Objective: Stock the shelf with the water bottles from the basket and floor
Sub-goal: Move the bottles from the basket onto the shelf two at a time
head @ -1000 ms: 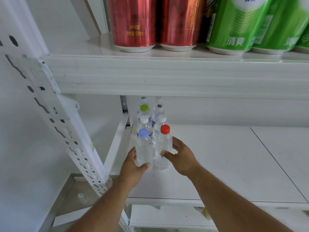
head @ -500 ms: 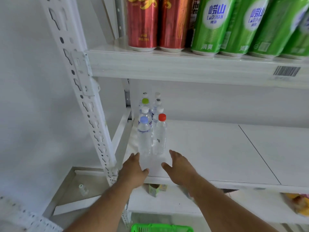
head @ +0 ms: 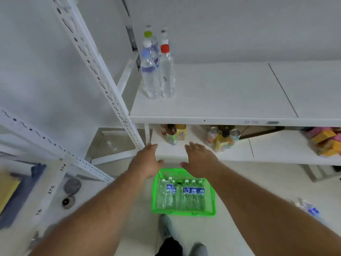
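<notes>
- Far left: white perforated upright (head: 103,78) of the rack, floor clutter beside it; unchanged, irrelevant to the run.
- Left hand (head: 147,159): a second ago wrapped round the blue-capped bottle on the shelf, now off it and drawn back below shelf level. Fingers straight and loosely spread, holding nothing, hovering over the far rim of the basket.
- Blue-capped bottle (head: 150,74) and red-capped bottle (head: 167,71): released, standing upright and touching side by side at the front of the double row, back-left part of the shelf (head: 221,100) (both appear stable, no lean seen). More bottles behind them, green cap (head: 148,34) visible at the rear.
- Meaning: this pair counts as stocked; placement step closed, next fetch begun.
- Green basket (head: 184,193) on the floor, directly below and between the two hands: several water bottles (head: 186,194) lying side by side in it (roughly six; exact count uncertain, one looks label-less). Now in full view, only its rim showing half a second ago, so head tilted down toward the supply.
- Right hand (head: 201,159): likewise off the red-capped bottle, fingers extended and slightly apart, empty, above the basket's far-right corner.
- Far right, on the floor: one more bottle (head: 311,209), blurred, blue label just legible; well apart from the basket.
- Judgement: much of the shelf bare to the right of the row, basket well filled, so task far from done. Next move likely a two-handed reach down into the basket.
</notes>
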